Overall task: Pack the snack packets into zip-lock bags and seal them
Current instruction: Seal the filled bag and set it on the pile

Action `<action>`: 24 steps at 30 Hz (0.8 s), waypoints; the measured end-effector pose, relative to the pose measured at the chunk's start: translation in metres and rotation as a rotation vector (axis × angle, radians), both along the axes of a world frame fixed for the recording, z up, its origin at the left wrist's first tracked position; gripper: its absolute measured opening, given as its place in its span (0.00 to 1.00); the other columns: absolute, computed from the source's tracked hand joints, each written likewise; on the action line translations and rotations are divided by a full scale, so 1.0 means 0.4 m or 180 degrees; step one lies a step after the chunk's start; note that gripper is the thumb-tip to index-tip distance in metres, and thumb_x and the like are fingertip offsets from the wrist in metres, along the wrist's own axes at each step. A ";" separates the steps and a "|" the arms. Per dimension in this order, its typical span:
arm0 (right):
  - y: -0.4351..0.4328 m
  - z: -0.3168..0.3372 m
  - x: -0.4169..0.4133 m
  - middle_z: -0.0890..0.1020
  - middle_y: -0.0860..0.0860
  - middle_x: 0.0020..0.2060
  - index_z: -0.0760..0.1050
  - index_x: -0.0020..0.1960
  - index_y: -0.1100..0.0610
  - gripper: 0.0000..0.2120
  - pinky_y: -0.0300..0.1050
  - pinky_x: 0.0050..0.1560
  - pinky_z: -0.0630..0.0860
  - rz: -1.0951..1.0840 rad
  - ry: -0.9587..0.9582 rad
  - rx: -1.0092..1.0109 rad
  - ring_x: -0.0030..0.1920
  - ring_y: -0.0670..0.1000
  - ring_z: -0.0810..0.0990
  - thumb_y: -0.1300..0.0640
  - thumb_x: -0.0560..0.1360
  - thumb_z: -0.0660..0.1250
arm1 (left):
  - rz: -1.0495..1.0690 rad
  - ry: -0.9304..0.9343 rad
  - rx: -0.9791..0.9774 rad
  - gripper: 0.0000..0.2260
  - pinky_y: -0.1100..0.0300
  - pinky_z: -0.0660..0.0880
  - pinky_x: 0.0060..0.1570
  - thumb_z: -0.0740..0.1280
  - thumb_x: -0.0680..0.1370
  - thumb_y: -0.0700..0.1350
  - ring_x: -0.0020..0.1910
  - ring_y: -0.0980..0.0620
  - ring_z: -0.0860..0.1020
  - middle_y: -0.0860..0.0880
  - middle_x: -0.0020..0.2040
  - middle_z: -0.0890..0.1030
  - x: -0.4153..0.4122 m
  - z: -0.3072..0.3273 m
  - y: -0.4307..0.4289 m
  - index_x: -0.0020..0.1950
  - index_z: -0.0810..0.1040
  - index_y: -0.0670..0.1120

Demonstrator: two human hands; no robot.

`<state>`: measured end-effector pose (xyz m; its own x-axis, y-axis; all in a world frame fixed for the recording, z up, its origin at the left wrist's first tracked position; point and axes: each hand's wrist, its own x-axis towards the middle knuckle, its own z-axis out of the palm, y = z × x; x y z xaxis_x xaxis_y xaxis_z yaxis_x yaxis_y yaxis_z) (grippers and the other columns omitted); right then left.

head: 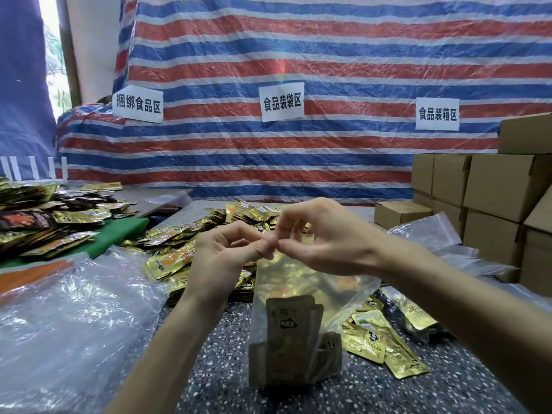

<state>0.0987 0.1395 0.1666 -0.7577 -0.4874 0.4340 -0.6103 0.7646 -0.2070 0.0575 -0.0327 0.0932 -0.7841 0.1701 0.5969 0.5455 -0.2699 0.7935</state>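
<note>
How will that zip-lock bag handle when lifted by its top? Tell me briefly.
Probably floppy: the zip-lock bag is thin clear film, wrinkled below where the left hand and right hand pinch its top. Likely bottom-heavy, since the snack packets sit low inside. Perhaps slippery: the film looks glossy.

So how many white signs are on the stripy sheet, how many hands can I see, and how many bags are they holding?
white signs: 3
hands: 2
zip-lock bag pinched by both: 1
Total: 6
</note>
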 end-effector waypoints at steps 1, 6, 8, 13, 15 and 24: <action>0.000 0.000 0.000 0.83 0.47 0.40 0.81 0.46 0.54 0.05 0.56 0.45 0.78 0.0004 -0.0012 0.0000 0.42 0.49 0.80 0.54 0.77 0.69 | -0.0013 -0.0031 0.0016 0.04 0.66 0.76 0.38 0.77 0.67 0.42 0.35 0.52 0.81 0.44 0.32 0.82 0.001 0.000 -0.001 0.34 0.84 0.44; 0.000 -0.004 -0.013 0.82 0.46 0.41 0.81 0.47 0.53 0.06 0.53 0.45 0.78 -0.0105 -0.0056 -0.0024 0.43 0.48 0.80 0.51 0.78 0.69 | -0.0031 -0.0074 0.0165 0.05 0.65 0.76 0.38 0.76 0.66 0.44 0.35 0.52 0.80 0.43 0.32 0.82 0.004 -0.004 0.004 0.33 0.83 0.45; 0.011 -0.006 -0.014 0.81 0.43 0.40 0.81 0.47 0.52 0.07 0.44 0.42 0.75 -0.0146 -0.0197 -0.0047 0.42 0.44 0.78 0.49 0.78 0.69 | 0.0038 -0.0002 0.0196 0.07 0.65 0.76 0.37 0.77 0.67 0.44 0.34 0.53 0.79 0.43 0.32 0.81 0.006 -0.007 0.010 0.33 0.82 0.44; 0.060 -0.008 -0.010 0.82 0.44 0.41 0.81 0.46 0.49 0.06 0.41 0.43 0.74 -0.0223 -0.0518 -0.0221 0.42 0.42 0.79 0.49 0.78 0.69 | 0.0132 -0.0038 0.0194 0.05 0.64 0.75 0.38 0.76 0.67 0.42 0.34 0.52 0.77 0.44 0.32 0.81 0.003 -0.009 0.028 0.33 0.82 0.43; 0.081 -0.009 -0.007 0.83 0.45 0.40 0.81 0.45 0.48 0.04 0.40 0.42 0.74 -0.0263 -0.0547 -0.0278 0.41 0.42 0.79 0.49 0.78 0.70 | 0.0113 -0.0074 0.0187 0.05 0.63 0.75 0.39 0.75 0.67 0.43 0.34 0.51 0.77 0.45 0.32 0.80 0.001 -0.007 0.032 0.32 0.82 0.44; 0.200 -0.022 0.016 0.83 0.49 0.41 0.81 0.43 0.51 0.05 0.40 0.39 0.78 -0.0514 -0.0717 -0.0543 0.40 0.41 0.80 0.53 0.77 0.70 | 0.0149 -0.0285 0.0359 0.03 0.57 0.73 0.43 0.75 0.65 0.44 0.34 0.51 0.77 0.46 0.32 0.81 -0.015 -0.008 0.007 0.32 0.83 0.46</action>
